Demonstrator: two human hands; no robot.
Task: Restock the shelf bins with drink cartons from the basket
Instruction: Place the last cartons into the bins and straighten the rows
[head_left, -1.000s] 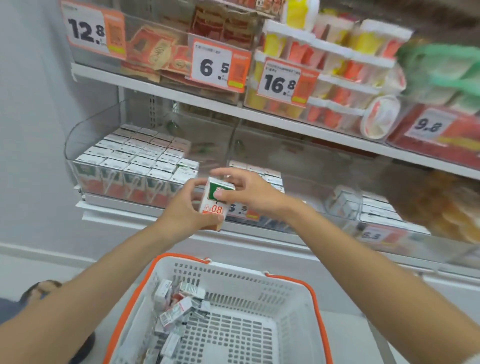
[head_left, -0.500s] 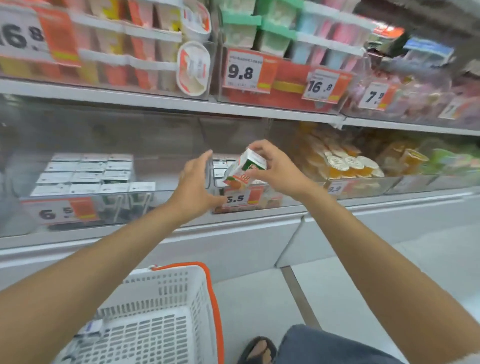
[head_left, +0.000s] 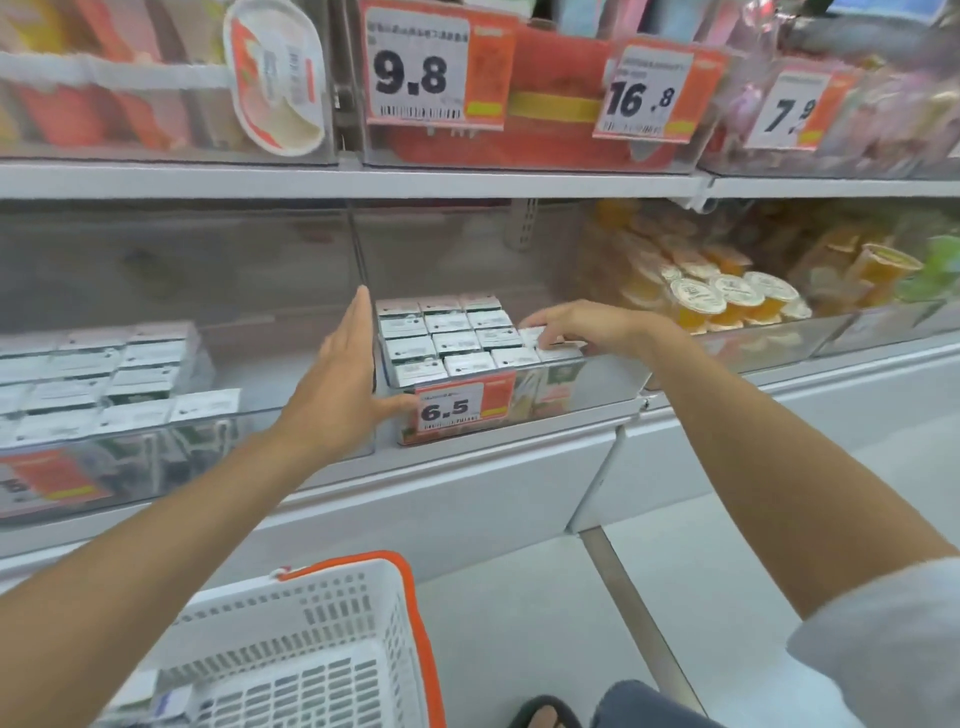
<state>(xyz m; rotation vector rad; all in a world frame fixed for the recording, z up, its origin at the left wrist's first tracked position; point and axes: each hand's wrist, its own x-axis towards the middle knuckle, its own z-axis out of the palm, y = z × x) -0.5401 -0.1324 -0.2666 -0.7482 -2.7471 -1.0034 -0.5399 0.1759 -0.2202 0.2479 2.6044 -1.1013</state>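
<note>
A clear shelf bin (head_left: 602, 387) with a 6.5 price tag holds rows of small drink cartons (head_left: 447, 340). My right hand (head_left: 576, 327) reaches over the bin's right side, its curled fingers gripping the top of a carton (head_left: 558, 349) at the right end of the front row. My left hand (head_left: 343, 384) is flat with straight fingers, pressed against the bin's left wall, its thumb on the bin's front. The white basket (head_left: 337, 587) with an orange rim sits on the floor below, and a few cartons (head_left: 171, 699) show in its left part.
A second clear bin (head_left: 119, 374) of cartons stands to the left. A bin of orange jelly cups (head_left: 722, 301) is to the right. An upper shelf (head_left: 467, 182) with price tags hangs overhead. My foot (head_left: 545, 714) and knee are at the bottom edge.
The view swung right. My right hand carried the carton from mid-air down into the 6.5 bin's front row. My left hand let go of it and moved onto the bin's left wall.
</note>
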